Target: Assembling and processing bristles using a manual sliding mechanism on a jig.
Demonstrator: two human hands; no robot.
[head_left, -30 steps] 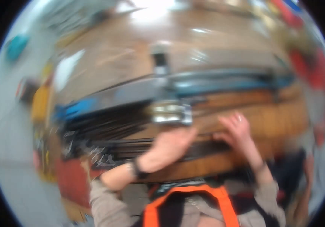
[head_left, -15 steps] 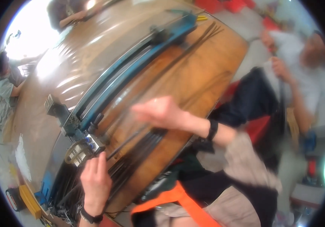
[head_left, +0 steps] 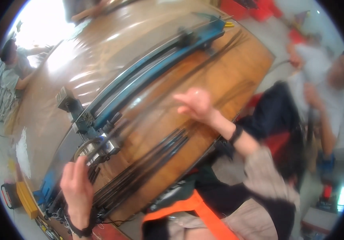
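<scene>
My left hand [head_left: 77, 186] is closed round the near end of a long thin black rod [head_left: 118, 130], beside a small metal fixture [head_left: 108, 146] on the table. The rod slants up and away over the table, smeared by motion. My right hand [head_left: 198, 104] hovers over the brown tabletop, also blurred. Its forefinger and thumb are apart, and nothing shows between them. A bundle of similar black rods [head_left: 148, 158] lies between my hands and the near edge. Behind the fixture runs a long blue metal rail frame [head_left: 152, 72].
The brown table [head_left: 236, 72] has glossy clear sheeting [head_left: 76, 80] over its far left part. A yellow bar [head_left: 27, 200] stands by the lower left. A seated person [head_left: 320, 92] is at right, another person [head_left: 16, 72] at far left. Red objects [head_left: 256, 10] are beyond the far corner.
My left hand has moved left with the rod, which now lies over the fixture. My right hand has moved right and upward, its forefinger and thumb now apart. The whole view has shifted slightly.
</scene>
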